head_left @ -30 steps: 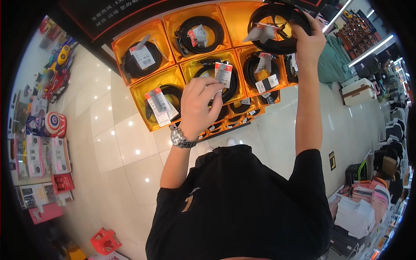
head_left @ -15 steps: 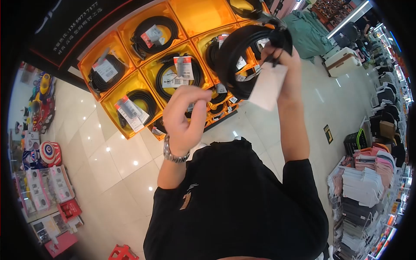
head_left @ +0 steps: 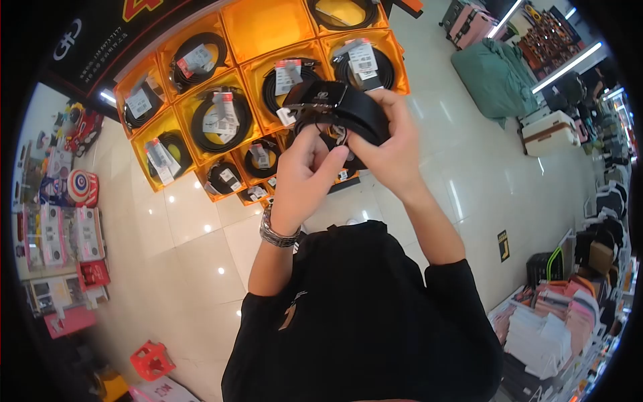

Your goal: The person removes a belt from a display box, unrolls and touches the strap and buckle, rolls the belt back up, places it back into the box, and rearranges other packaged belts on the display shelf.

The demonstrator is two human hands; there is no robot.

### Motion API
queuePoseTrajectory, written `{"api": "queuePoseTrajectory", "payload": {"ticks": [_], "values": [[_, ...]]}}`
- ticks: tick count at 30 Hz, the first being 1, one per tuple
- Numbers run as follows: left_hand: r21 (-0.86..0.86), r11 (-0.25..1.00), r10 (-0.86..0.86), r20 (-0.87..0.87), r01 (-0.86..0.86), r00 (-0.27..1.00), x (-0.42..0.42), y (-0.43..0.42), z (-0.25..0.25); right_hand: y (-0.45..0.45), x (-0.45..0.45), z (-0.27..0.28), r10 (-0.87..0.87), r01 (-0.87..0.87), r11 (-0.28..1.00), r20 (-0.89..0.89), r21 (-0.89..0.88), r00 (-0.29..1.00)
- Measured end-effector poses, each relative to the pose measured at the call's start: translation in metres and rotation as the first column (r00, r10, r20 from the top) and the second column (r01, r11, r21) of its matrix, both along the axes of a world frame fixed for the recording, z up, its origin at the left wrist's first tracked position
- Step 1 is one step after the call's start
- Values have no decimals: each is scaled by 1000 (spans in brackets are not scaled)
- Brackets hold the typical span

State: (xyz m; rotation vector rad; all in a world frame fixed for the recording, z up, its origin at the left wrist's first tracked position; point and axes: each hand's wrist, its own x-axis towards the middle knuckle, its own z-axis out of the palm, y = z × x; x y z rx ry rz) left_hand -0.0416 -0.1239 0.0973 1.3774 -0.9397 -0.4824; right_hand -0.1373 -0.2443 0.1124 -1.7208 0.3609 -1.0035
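A coiled black belt [head_left: 367, 115] with a dark plate buckle [head_left: 323, 94] is held up in front of me, between both hands. My right hand [head_left: 396, 151] grips the coil's right side, thumb inside and fingers over the outer edge. At the lower left of the coil, my left hand [head_left: 305, 177] has its thumb and curled fingers closed on the belt's inner part. The exact fingertip contact is partly hidden. A small white piece [head_left: 286, 116] sticks out by the buckle's left end. Beyond the hands, a display of yellow-lined boxes [head_left: 266, 30] holds several coiled, tagged belts [head_left: 223, 120].
A green covered heap [head_left: 495, 77] and a white suitcase [head_left: 550, 132] stand at the upper right. Folded clothes [head_left: 542, 335] are stacked at the lower right. Toy shelves [head_left: 63, 228] line the left side, and a red stool [head_left: 151, 360] stands on the tiled floor.
The belt has come lower and to the left, its buckle now facing up. My left hand, free before, has closed on it. The view has shifted, and the white tag no longer hangs in sight.
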Motion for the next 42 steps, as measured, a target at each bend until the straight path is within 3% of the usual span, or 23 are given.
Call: {"api": "queuePoseTrajectory", "payload": {"ticks": [1,3,4,9,13,15,16,19,21,23,24,26,29,31,33,35,36,42], "values": [[-6,1000,24,-2,-24,1000,-7,-5,-4,-7,-5,-3,24,-24,1000,-2,-6,1000],[-13,991,-120,-495,131,861,-21,-9,-5,-17,-13,-11,148,-148,989,-38,-1,988],[-21,991,-119,-550,129,826,-24,-11,-8,-20,-15,-13,178,-180,983,-55,-27,982],[36,998,58,-500,-47,864,-52,1,-2,-33,-22,-16,318,-321,946,-70,-45,946],[171,985,106,-454,-30,884,-49,30,-12,-38,-29,-10,402,-423,903,-203,-71,893],[-2,999,-31,-600,37,800,-48,43,-22,-43,-30,-5,451,-485,873,-286,-56,845],[-12,996,-82,-588,93,805,-46,51,-23,-45,-30,-8,453,-497,858,-260,-133,853],[-87,994,-101,-627,60,773,-51,58,-19,-47,-32,-7,474,-526,838,-283,-143,834],[-40,996,-91,-617,84,781,-45,59,-25,-47,-34,-4,455,-514,843,-300,-157,838],[-216,944,-330,-581,250,744,-41,60,-32,-45,-34,-6,455,-513,848,-315,-131,833],[-286,889,-456,-611,356,647,-32,66,-49,-44,-32,-6,457,-512,852,-329,-104,826],[-311,852,-518,-624,422,586,-17,79,-61,-41,-29,-3,448,-512,851,-345,-117,825],[-205,911,-403,-629,358,665,-17,88,-58,-37,-24,-3,457,-524,844,-361,-112,813],[77,950,-232,-467,301,853,-12,94,-58,-35,-20,-4,467,-530,842,-360,-99,808],[70,945,-236,-526,319,817,-3,102,-67,-32,-17,-7,472,-550,807,-327,-213,819],[194,954,-155,-343,231,927,8,107,-71,-29,-16,-11,474,-559,807,-355,-192,806],[103,990,-37,-449,92,893,-6,98,-61,-27,-14,-17,489,-556,810,-308,-186,816],[6,999,-41,-432,49,901,-4,89,-68,-23,-13,-24,497,-538,827,-236,-164,835]]}}
